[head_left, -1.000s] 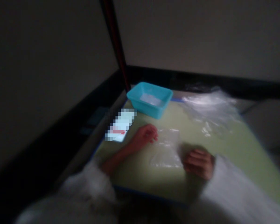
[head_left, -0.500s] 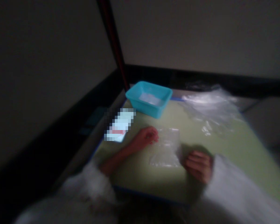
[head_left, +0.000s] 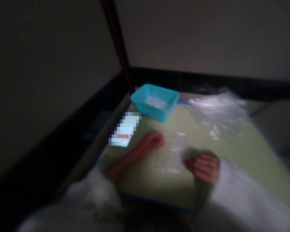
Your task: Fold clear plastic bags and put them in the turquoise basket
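A clear plastic bag lies flat on the pale yellow-green tabletop between my hands. My left hand rests at the bag's upper left edge with its fingers curled in. Anything small inside those fingers is lost in the dim, blurred picture. At the bag's right edge, my right hand has its fingers stretched out to the left, the tips over or touching the plastic. White sleeves cover both my forearms in part.
A turquoise basin with whitish contents stands at the back left. Nearer, a pixelated bright flat object lies by the left edge. A heap of clear plastic bags covers the back right corner.
My right hand has moved a little left and up, its fingers now stretched out to the bag's right edge. The left hand and the bag are almost unchanged.
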Tool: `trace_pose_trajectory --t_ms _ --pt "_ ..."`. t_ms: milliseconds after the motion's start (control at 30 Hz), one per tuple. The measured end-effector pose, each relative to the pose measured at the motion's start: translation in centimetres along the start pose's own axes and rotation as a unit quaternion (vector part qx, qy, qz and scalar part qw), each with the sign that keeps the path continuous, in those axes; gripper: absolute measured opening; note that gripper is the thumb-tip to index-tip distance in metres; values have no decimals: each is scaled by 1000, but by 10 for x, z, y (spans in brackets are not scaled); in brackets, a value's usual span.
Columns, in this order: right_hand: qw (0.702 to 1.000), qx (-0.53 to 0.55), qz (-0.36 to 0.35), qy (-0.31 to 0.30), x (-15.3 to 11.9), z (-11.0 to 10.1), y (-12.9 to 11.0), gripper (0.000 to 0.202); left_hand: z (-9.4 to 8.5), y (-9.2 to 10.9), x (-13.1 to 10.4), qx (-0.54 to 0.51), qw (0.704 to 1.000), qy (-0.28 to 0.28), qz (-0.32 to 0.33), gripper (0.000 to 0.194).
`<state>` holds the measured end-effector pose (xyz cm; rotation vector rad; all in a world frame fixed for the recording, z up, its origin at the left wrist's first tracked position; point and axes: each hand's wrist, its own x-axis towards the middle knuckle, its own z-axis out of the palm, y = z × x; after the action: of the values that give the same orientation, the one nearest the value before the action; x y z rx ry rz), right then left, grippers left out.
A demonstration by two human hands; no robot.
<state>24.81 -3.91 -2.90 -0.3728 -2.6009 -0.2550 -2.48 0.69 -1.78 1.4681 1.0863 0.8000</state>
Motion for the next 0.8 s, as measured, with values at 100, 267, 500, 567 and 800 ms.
trace_pose_trajectory --t_ms 100,267,500,567,800 --pt "999 -28 -27 -18 8 -7 10 23 1 1 0 -7 1000 5 0 13" --pt "999 -33 -23 -30 5 2 22 27 -1 4 0 -19 1000 14 -6 15" --pt "999 -28 -15 19 -1 15 31 34 -9 3 2 28 997 63 -21 8" --pt "999 -28 -24 19 2 12 35 31 -11 1 3 30 997 72 -9 6" --pt "997 69 44 -1 8 4 45 31 -13 -6 4 65 994 90 6 4"
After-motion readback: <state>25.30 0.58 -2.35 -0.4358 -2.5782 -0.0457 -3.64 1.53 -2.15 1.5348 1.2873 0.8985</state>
